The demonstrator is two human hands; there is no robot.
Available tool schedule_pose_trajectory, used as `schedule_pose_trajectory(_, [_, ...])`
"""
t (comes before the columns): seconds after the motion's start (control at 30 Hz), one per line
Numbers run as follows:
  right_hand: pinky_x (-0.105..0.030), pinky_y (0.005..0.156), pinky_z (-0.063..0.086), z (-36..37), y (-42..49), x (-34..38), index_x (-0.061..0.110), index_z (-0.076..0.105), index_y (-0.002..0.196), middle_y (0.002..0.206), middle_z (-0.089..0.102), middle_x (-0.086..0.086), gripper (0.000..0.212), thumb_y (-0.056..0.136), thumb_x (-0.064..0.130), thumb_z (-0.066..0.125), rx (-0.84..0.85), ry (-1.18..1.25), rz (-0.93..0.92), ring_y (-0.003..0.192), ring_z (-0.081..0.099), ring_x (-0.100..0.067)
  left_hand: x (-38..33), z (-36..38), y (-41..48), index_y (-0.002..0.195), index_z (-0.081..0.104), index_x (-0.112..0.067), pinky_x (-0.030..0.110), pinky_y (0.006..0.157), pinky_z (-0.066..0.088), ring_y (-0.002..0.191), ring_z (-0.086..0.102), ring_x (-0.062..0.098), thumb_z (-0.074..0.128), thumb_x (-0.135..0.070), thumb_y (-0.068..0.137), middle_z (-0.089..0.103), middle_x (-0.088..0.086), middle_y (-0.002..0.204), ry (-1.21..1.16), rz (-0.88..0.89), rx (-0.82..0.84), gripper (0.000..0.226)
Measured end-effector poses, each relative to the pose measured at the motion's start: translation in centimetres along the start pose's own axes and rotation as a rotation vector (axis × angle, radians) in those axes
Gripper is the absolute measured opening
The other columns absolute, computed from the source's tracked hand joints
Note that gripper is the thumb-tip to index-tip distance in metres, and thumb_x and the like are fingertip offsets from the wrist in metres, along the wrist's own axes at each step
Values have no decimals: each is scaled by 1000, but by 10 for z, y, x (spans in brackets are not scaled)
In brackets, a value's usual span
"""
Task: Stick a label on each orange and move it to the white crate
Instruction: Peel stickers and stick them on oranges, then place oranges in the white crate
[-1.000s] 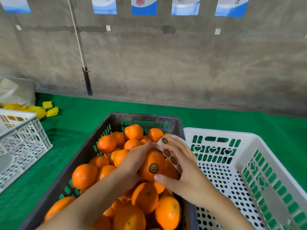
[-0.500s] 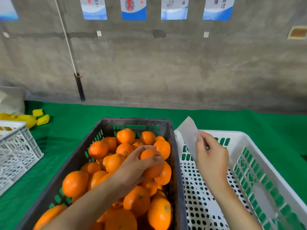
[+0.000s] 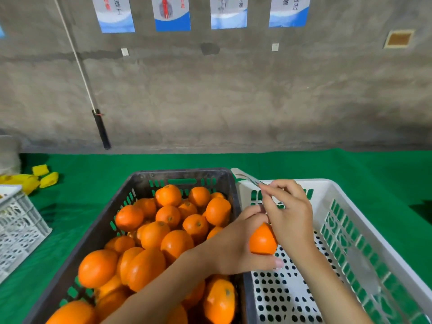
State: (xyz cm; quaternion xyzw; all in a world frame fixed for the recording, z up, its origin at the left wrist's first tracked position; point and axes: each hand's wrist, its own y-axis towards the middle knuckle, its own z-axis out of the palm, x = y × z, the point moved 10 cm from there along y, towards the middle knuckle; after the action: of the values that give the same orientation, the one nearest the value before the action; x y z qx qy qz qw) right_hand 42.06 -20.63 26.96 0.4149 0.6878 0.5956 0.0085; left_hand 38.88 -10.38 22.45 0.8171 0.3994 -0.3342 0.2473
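My left hand grips one orange and holds it just over the left wall of the white crate. Its label is turned out of sight. My right hand pinches the white label strip, which sticks up toward the back left above the crate's far corner. The dark crate on the left is heaped with several oranges. The perforated floor of the white crate shows no fruit where it is visible.
Both crates stand side by side on a green cloth before a concrete wall. Another white crate sits at the far left, with yellow pieces behind it. A black-handled pole leans on the wall.
My left hand lifted the labelled orange out of the dark crate and carried it right, over the white crate's wall. My right hand drew the label strip away and raised it.
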Motion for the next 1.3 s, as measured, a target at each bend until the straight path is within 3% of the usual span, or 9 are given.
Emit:
schedule_pose_trajectory(0.13, [-33, 83, 42, 2, -6, 13, 21, 78, 102, 98, 59, 9, 22, 88, 18, 60, -1, -5, -120, 92, 56, -18, 13, -25, -9, 137, 50, -22, 30, 108, 40, 128, 46, 3, 54, -17, 91, 49, -6, 140, -154, -123, -68, 47])
schedule_pose_trajectory(0.23, [-33, 79, 37, 14, -14, 39, 24, 73, 108, 93, 62, -1, 23, 90, 17, 61, 88, -109, -339, 87, 54, -22, 46, -70, -27, 128, 59, -2, 45, 102, 50, 115, 62, 32, 44, -18, 93, 63, 21, 129, -752, -328, -270, 41])
schedule_pose_trajectory(0.3, [-34, 74, 36, 23, -26, 62, 23, 67, 112, 89, 58, -3, 20, 97, 17, 57, 120, -171, -522, 82, 49, -23, 62, -84, -42, 123, 65, -7, 42, 89, 57, 113, 66, 35, 39, -23, 96, 67, 20, 124, -984, -332, -312, 41])
schedule_pose_trajectory(0.53, [-34, 75, 36, 41, -48, 83, 12, 79, 97, 90, 53, -1, 16, 93, 19, 65, 169, -231, -654, 80, 48, -22, 86, -82, -70, 116, 71, -13, 36, 79, 61, 108, 70, 25, 54, -13, 101, 73, 9, 116, -771, -267, -366, 23])
schedule_pose_trajectory(0.63, [-36, 79, 42, 51, -46, 74, 17, 77, 100, 92, 62, -1, 23, 80, 26, 69, 315, -121, -501, 87, 56, -22, 82, -88, -72, 113, 72, -28, 35, 76, 62, 103, 71, 20, 53, -22, 101, 74, 0, 113, -552, -206, -414, 23])
schedule_pose_trajectory(0.87, [-27, 90, 46, 75, -50, 44, 29, 70, 119, 107, 56, 22, 31, 92, 43, 64, 454, 131, 61, 108, 54, -6, 76, -68, -67, 113, 70, -31, 28, 79, 58, 102, 71, 20, 54, -35, 100, 74, 2, 108, -430, -125, -306, 21])
schedule_pose_trajectory(1.03, [-29, 89, 48, 73, -52, 44, 24, 74, 114, 105, 62, 17, 26, 89, 27, 70, 432, 182, 124, 105, 58, -7, 76, -63, -66, 123, 66, -30, 32, 81, 58, 107, 67, 19, 49, -23, 104, 71, -2, 117, -378, -88, -263, 26])
schedule_pose_trajectory(1.13, [-30, 89, 49, 74, -53, 42, 22, 76, 110, 104, 62, 16, 23, 88, 21, 73, 426, 193, 144, 104, 59, -6, 84, -69, -68, 105, 71, -26, 44, 79, 55, 95, 66, 24, 51, -24, 103, 71, 2, 100, -241, -109, -322, 20])
schedule_pose_trajectory(1.3, [-31, 89, 51, 70, -53, 47, 24, 76, 103, 103, 64, 17, 18, 86, 17, 75, 399, 200, 138, 103, 60, -6, 84, -65, -67, 97, 70, -30, 27, 74, 52, 90, 66, 13, 53, -18, 102, 69, -3, 91, -226, -104, -301, 22])
